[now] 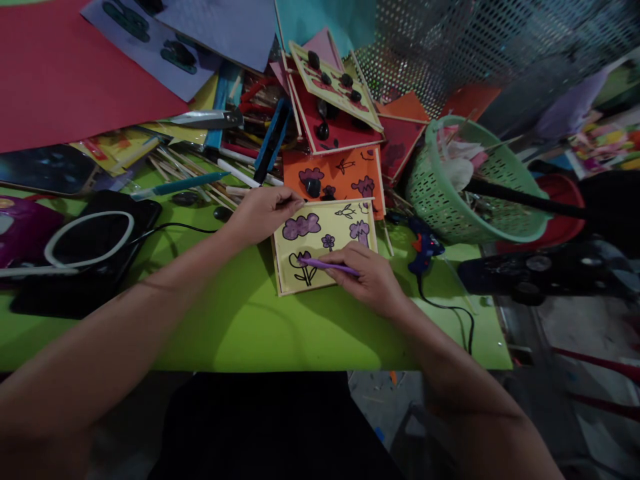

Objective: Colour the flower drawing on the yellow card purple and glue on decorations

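Card (336,225) pale yellow, patchily purple

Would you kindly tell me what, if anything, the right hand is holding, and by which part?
The right hand holds a purple pen by its barrel, behind the tip.

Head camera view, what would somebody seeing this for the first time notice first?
Probably the pale yellow card near the middle, where the right hand holds a purple pen with its tip at the tulip drawing. The bright green table beneath it stands out too. After that, the eye might go to the big red sheet at upper left and the green basket on the right.
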`<state>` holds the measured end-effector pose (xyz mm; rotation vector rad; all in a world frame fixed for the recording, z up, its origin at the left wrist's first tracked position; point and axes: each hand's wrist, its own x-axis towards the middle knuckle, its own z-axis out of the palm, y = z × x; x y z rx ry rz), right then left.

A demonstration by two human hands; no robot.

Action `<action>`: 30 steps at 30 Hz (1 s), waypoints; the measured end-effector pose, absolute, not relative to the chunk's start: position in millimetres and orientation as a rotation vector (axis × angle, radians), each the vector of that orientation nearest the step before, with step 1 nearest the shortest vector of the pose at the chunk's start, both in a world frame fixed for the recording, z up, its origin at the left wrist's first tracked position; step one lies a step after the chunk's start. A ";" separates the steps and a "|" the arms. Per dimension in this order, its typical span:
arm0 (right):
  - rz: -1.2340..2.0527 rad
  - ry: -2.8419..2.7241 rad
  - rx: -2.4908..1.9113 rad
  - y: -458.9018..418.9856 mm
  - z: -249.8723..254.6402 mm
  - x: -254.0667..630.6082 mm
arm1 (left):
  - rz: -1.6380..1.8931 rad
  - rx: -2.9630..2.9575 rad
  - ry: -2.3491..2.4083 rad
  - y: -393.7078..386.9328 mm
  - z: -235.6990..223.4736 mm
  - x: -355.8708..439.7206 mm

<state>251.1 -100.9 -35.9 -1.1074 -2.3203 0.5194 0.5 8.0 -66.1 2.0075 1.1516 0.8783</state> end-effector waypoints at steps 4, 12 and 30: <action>0.521 -2.327 -1.121 -101.1 -36.2 251.1 | 0.881 2.011 1.159 8.7 -68.0 0.3; 0.547 -2.315 -1.133 -101.9 -34.6 251.1 | 0.894 2.014 1.142 9.0 -69.9 -0.6; 0.571 -2.367 -1.115 -102.0 -30.8 253.8 | 0.876 2.017 1.153 8.0 -66.7 0.4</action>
